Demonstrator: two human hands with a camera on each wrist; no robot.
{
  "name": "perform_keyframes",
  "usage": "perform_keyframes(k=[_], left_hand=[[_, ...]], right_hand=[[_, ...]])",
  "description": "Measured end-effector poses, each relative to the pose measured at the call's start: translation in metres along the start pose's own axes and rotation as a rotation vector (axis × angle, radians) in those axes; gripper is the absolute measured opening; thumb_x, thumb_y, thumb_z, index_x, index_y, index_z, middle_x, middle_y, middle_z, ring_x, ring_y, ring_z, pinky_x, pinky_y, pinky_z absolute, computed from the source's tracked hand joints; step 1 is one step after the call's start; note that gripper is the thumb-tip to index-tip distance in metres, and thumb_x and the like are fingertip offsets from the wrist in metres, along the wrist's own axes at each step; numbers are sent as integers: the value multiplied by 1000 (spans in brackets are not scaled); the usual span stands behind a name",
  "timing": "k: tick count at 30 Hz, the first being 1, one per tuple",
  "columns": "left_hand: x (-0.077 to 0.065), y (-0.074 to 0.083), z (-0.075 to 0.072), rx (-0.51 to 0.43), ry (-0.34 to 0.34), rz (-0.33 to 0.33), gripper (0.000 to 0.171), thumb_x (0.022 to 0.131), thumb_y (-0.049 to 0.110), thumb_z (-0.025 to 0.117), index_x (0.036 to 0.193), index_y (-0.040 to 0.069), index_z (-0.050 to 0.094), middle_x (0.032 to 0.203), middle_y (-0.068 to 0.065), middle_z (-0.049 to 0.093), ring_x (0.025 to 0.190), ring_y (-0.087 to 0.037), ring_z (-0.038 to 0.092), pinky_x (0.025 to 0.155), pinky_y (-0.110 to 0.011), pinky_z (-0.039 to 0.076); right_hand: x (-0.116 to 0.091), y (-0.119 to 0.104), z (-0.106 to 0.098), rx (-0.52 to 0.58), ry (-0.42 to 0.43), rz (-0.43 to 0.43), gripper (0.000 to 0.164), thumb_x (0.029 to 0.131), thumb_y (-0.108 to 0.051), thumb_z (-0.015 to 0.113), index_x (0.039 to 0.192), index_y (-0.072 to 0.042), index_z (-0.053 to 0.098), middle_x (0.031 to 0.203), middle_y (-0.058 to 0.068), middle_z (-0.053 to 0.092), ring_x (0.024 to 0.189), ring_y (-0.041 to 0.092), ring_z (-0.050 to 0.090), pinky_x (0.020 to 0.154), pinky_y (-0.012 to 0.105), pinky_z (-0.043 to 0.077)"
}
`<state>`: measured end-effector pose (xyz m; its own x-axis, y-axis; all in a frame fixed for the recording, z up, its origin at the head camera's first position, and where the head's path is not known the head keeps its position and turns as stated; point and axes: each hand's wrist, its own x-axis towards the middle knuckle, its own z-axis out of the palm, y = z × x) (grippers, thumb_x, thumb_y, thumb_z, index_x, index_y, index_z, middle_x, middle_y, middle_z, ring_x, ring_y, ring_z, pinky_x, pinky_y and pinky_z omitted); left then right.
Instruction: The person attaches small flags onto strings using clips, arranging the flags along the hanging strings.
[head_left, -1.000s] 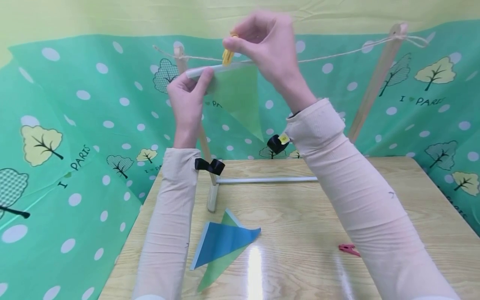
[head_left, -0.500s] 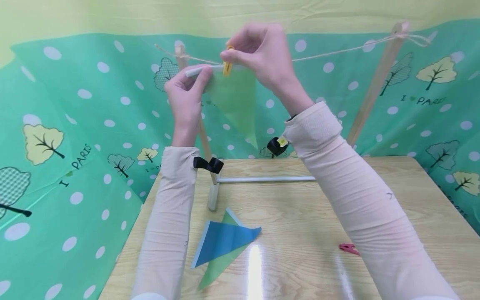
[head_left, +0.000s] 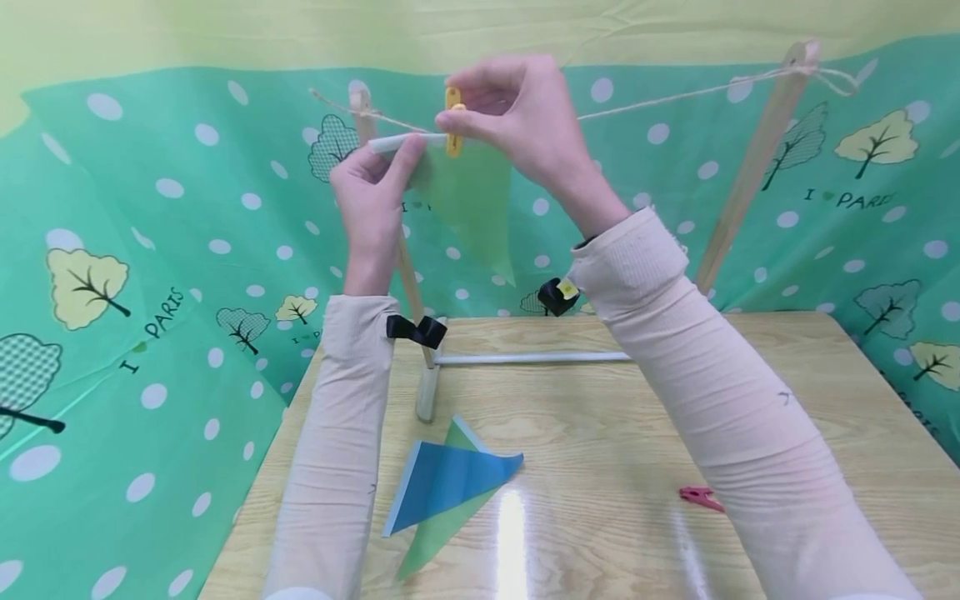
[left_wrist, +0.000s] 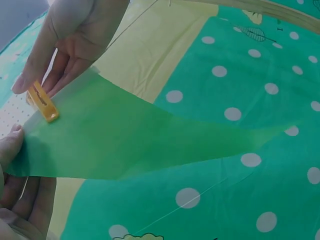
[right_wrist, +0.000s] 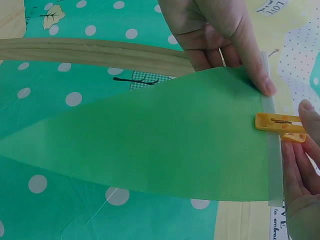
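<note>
A green triangular pennant (head_left: pixel 476 192) with a pale stiff top edge hangs at the string (head_left: pixel 667 100). My left hand (head_left: pixel 371 200) pinches the left end of that edge between thumb and fingers. In my right hand (head_left: pixel 536 121) is a yellow clothespin (head_left: pixel 453 143), pinched at its handle end. Its jaws sit over the pale edge, as the right wrist view also shows at the pennant (right_wrist: pixel 175 135) and clothespin (right_wrist: pixel 270 122). Whether the string lies inside the clothespin is hidden.
Two wooden posts (head_left: pixel 753 171) hold the string, with a white bar (head_left: pixel 532 358) low between them. On the wooden table (head_left: pixel 600 433) lie a blue pennant (head_left: pixel 442 483) over a green one (head_left: pixel 442 533). A pink clothespin (head_left: pixel 699 497) lies beside the right sleeve.
My right hand has come down slightly, bringing the yellow clothespin lower over the pennant's top edge. The clothespin now stands more upright. My left hand keeps its pinch, nearly still.
</note>
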<state>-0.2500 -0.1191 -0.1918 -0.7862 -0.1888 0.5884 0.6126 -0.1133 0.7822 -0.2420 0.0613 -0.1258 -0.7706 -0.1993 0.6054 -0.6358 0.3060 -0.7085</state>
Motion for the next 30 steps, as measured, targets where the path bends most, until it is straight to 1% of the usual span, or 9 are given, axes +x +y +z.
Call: perform_keyframes(k=[3, 6, 9, 12, 16, 18, 23, 26, 30], left_hand=[[-1, 0, -1, 12, 2, -14, 10, 89, 15, 76, 95, 7, 78, 85, -2, 75, 78, -15, 64, 75, -26, 51], [-2, -1, -2, 15, -1, -22, 11, 89, 16, 76, 95, 7, 78, 85, -2, 75, 78, -15, 65, 75, -26, 52], [-3, -2, -3, 13, -5, -25, 12, 89, 15, 76, 96, 6, 78, 85, -2, 75, 79, -15, 65, 75, -26, 53], [-4, -3, -6, 4, -9, -35, 13, 89, 16, 76, 97, 6, 78, 85, -3, 76, 81, -16, 67, 78, -26, 55], [-6, -3, -10, -18, -17, -33, 13, 89, 15, 76, 97, 5, 78, 86, -4, 76, 80, -16, 68, 79, -27, 56], [-7, -3, -11, -34, -17, -23, 11, 89, 13, 76, 94, 4, 78, 85, -5, 75, 76, -17, 68, 77, -27, 57], [-9, -4, -19, -72, -24, -19, 10, 88, 11, 77, 93, 2, 77, 81, -8, 74, 72, -18, 69, 75, -28, 59], [-12, -6, -25, -72, -37, -24, 13, 88, 11, 77, 95, 1, 76, 82, -9, 74, 73, -19, 69, 74, -27, 58], [-20, -10, -31, -46, -69, -28, 14, 88, 11, 76, 97, 0, 76, 85, -9, 74, 77, -19, 70, 73, -26, 58]], right_hand=[[-1, 0, 0, 10, -4, 5, 39, 82, -19, 83, 116, -4, 72, 111, 8, 73, 100, 14, 68, 93, 21, 52], [-2, 0, 0, 48, -3, -9, 41, 83, -17, 82, 120, -3, 70, 114, 9, 72, 102, 15, 66, 94, 20, 52], [-3, 0, -1, 99, 8, -31, 41, 84, -13, 81, 121, -2, 69, 116, 11, 71, 102, 15, 66, 95, 21, 52], [-5, -1, -3, 123, 25, -46, 39, 84, -11, 80, 120, -1, 69, 115, 13, 71, 103, 16, 67, 95, 22, 52], [-10, -3, -7, 109, 49, -55, 36, 86, -11, 79, 119, -1, 70, 114, 13, 71, 101, 16, 66, 94, 23, 53], [-12, -3, -9, 93, 60, -63, 34, 87, -11, 78, 119, -1, 70, 114, 13, 71, 101, 16, 66, 94, 23, 53], [-19, -4, -11, 65, 62, -94, 31, 88, -8, 75, 118, 0, 69, 115, 14, 70, 101, 16, 66, 93, 23, 53], [-23, -2, -13, 66, 53, -103, 30, 89, -8, 74, 117, 2, 69, 115, 15, 70, 101, 16, 65, 94, 24, 53], [-27, 6, -16, 79, 33, -102, 30, 88, -8, 76, 115, 2, 70, 115, 15, 70, 101, 16, 66, 95, 25, 53]])
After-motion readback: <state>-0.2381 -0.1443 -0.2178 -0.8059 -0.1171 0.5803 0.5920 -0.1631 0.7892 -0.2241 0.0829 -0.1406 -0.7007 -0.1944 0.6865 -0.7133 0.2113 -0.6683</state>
